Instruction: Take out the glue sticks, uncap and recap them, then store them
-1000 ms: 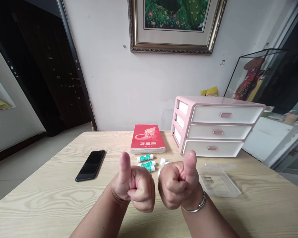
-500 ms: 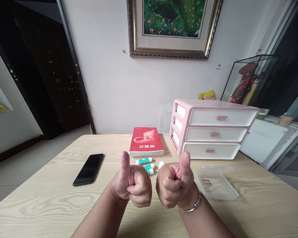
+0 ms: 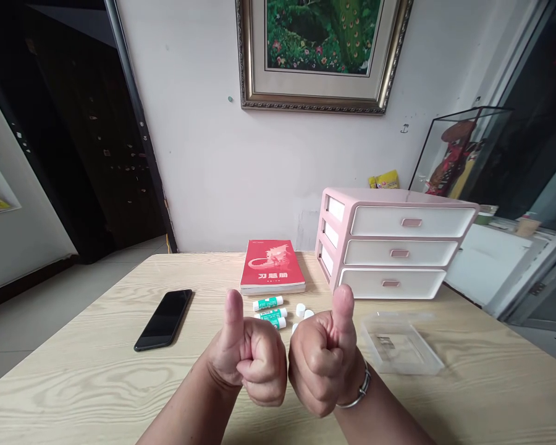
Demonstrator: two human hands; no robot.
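The counter point(image 3: 97, 371) spans the lower frame, the drawers point(image 3: 393, 244) at centre right. At lower centre the left hand point(image 3: 254, 360) and right hand point(image 3: 323, 364) make tight fists, thumbs up, nothing showing in either grip. The box point(image 3: 408, 355) lies at lower right, the book point(image 3: 272, 266) at centre, the phone point(image 3: 164, 320) at left. Mid-frame, beyond the fists, the tubes point(image 3: 267, 303) lie outside the box; small white caps point(image 3: 301, 310) beside them look already off, not refitted.

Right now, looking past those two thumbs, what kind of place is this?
Probably a room in someone's home: a framed picture hangs on the wall, and a red book and pink-and-white drawers stand on a table.
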